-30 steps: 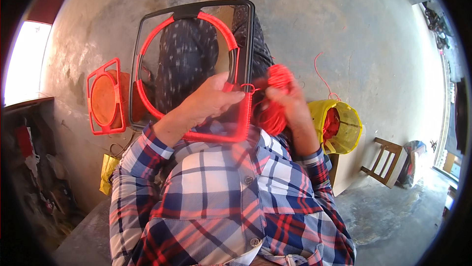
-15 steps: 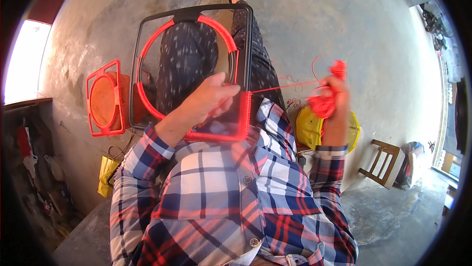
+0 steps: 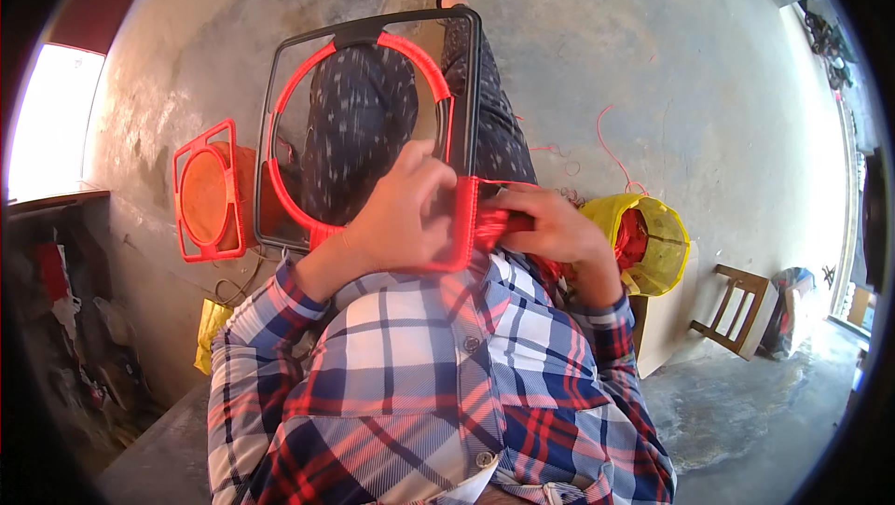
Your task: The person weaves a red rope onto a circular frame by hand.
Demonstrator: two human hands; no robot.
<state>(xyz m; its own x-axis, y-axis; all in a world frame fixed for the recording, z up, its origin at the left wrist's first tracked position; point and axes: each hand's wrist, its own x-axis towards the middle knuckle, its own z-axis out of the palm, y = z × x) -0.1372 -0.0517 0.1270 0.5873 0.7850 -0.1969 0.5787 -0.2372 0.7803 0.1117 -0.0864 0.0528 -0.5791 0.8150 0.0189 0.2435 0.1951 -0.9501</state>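
Observation:
A black square frame (image 3: 270, 132) with a red ring inside it (image 3: 410, 53) rests on my lap, over my dark patterned trousers. My left hand (image 3: 406, 216) grips the frame's near right corner, where red cord is wound over the edge (image 3: 463, 225). My right hand (image 3: 550, 225) is pressed against that same corner from the right, closed on a bundle of red cord (image 3: 503, 222). My checked shirt hides the frame's near edge.
A second, orange-red frame (image 3: 207, 190) stands on the concrete floor to my left. At my right, a yellow bag (image 3: 662, 244) holds more red cord. Loose red strands (image 3: 611, 146) lie on the floor. A wooden chair (image 3: 736, 309) is further right.
My right hand, which was pulled out to the right with the cord stretched taut, has come back to the frame's corner. My left hand has stayed on the frame.

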